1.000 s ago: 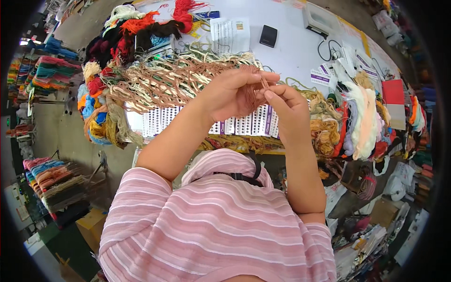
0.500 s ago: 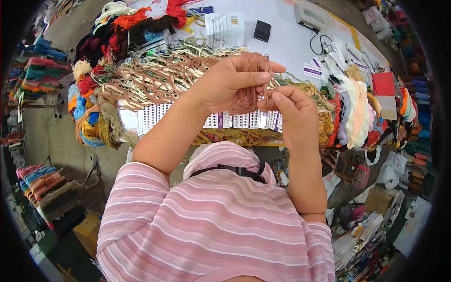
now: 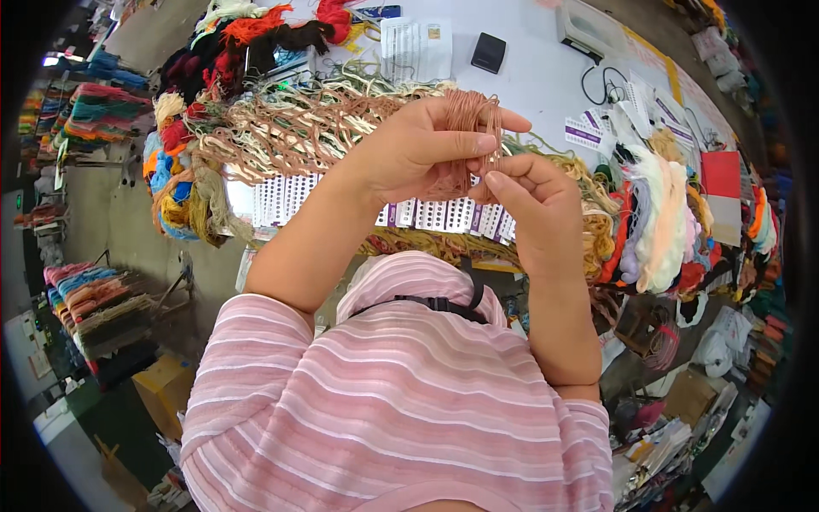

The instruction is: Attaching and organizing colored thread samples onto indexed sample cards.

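Observation:
A skein of brown-pink thread hangs over the fingers of my left hand, whose thumb presses on it. Close by, my right hand is closed in a pinch at the skein's right side, thumb against the fingers, on strands of the same thread. The skein's lower loops drop behind my hands. Below them on the table lies a row of white punched cards with purple print. Left of my hands spreads a heap of brown, cream and green threads.
On the white table sit a black box-shaped item, a paper packet and a scale-like device. Colourful yarn bundles hang over the right edge. Yarn racks stand on the floor at left.
My hands stay at the skein, with the right fingers drawn slightly closer in. The surroundings have shifted a little in the picture as my head turned.

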Available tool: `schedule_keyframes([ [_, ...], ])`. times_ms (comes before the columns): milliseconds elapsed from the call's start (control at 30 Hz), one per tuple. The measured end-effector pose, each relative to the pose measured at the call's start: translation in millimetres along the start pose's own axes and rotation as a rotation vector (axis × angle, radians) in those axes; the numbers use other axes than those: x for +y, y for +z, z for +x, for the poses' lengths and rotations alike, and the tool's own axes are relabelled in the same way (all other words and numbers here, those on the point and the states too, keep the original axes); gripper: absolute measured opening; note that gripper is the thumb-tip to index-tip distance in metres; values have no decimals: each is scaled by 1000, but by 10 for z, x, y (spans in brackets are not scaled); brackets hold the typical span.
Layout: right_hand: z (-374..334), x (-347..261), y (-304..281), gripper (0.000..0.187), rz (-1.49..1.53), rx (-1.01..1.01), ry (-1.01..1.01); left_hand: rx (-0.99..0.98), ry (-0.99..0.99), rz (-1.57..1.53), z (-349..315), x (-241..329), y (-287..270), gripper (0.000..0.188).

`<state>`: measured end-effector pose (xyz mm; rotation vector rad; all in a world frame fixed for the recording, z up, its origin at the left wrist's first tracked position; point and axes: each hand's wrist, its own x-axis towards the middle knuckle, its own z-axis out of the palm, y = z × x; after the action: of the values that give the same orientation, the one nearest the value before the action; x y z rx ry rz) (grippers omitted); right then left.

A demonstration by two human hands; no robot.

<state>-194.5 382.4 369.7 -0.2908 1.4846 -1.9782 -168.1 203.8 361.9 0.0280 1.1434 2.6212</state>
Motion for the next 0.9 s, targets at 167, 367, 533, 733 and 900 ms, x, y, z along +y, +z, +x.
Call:
schedule_keyframes([
  [167, -24, -71, -293, 9, 55, -41, -31, 28, 7, -2, 169, -103, 217, 47],
  [367, -34, -38, -652, 7, 21, -14, -63, -66, 14, 0, 420, -298, 222, 54],
  [533, -14, -83, -1140, 7, 37, -258, 167, -439, -321, -314, 619, -371, -102, 46],
  [733, -610, 163, -3553, 15, 184, 286, 214, 544, -224, -46, 52, -150, -1742, 11],
  [900, -2093, 258, -6358, 14, 633, 728, 187, 1366, -22, 39, -652, 483, -2575, 17],
])
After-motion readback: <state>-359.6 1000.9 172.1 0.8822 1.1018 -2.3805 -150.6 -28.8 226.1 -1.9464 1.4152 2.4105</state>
